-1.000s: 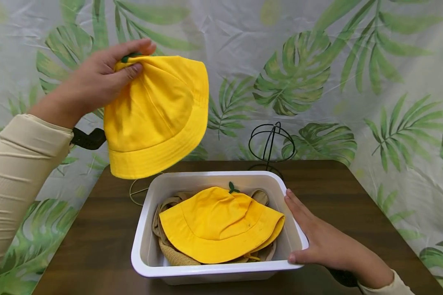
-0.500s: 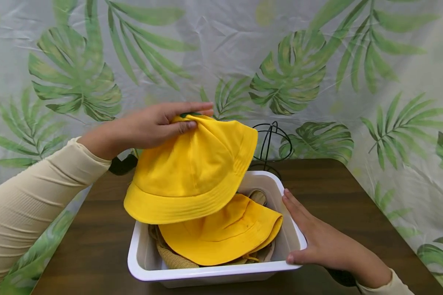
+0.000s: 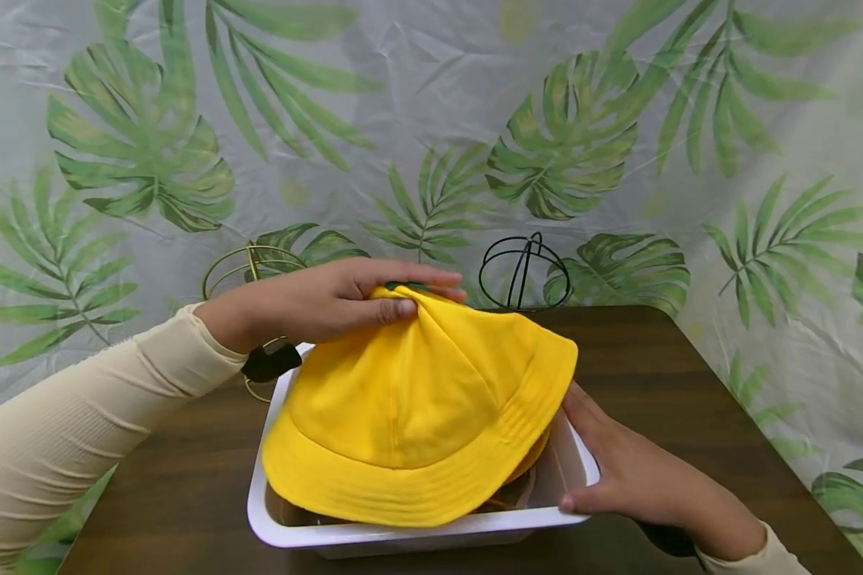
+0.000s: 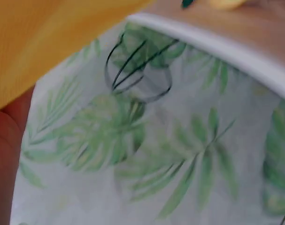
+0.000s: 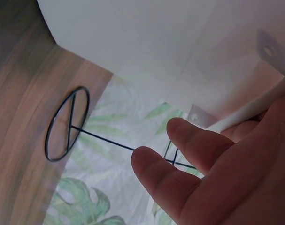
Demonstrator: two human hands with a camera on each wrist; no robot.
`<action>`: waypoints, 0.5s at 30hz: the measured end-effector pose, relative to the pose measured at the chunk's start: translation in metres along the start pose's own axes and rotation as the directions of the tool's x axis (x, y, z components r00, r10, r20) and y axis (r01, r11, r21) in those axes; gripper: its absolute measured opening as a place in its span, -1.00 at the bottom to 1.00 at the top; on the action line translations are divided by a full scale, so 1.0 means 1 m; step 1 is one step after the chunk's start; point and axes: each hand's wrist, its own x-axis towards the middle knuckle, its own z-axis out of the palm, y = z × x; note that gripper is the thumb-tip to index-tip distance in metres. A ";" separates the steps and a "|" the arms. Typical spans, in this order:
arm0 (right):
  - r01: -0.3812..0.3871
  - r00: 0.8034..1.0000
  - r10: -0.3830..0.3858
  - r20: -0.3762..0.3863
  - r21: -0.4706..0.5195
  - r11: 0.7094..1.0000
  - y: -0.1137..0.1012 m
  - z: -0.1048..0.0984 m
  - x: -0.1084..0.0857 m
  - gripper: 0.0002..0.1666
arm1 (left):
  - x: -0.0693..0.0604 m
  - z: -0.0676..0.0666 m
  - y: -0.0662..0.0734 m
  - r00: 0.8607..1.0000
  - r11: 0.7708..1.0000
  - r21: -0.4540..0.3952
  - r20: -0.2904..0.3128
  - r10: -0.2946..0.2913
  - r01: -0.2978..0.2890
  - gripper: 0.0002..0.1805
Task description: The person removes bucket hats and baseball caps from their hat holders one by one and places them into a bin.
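My left hand pinches the crown of a yellow bucket hat, with the thumb in front and the fingers behind its dark green tip. The hat spreads over a white bin, its brim above the front rim; whether it touches the bin's contents cannot be told. Beneath its right side, the brim edge of a second yellow hat shows. My right hand rests on the bin's right rim, thumb at the front corner. In the right wrist view two of its fingers extend loosely below the rim.
A black wire stand stands behind the bin at the right, and a gold wire stand at the back left, partly behind my arm. The bin sits on a dark wooden table. A leaf-patterned sheet hangs behind.
My left hand has brought the held hat down and rightward from the upper left, over the bin, covering most of the second hat. My right hand has stayed on the rim.
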 end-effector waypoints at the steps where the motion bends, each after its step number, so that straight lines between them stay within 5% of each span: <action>1: 0.001 1.000 -0.001 0.000 0.006 1.000 0.000 0.000 0.000 0.49 | 0.001 0.003 -0.007 1.000 1.000 -0.015 0.020 -0.008 0.009 -0.46; 4: -0.009 1.000 0.009 0.011 0.017 1.000 -0.001 0.000 0.000 0.47 | 0.001 0.012 -0.027 0.989 0.993 0.025 0.081 -0.120 0.118 -0.45; 7: -0.017 1.000 0.017 0.020 0.008 1.000 0.000 0.000 -0.001 0.45 | 0.000 0.019 -0.043 0.961 0.957 0.151 0.092 -0.262 0.247 -0.40; 15: -0.023 1.000 0.023 0.017 -0.017 1.000 0.000 -0.001 -0.003 0.43 | 0.005 0.028 -0.045 0.904 0.863 0.272 -0.094 -0.416 0.425 -0.22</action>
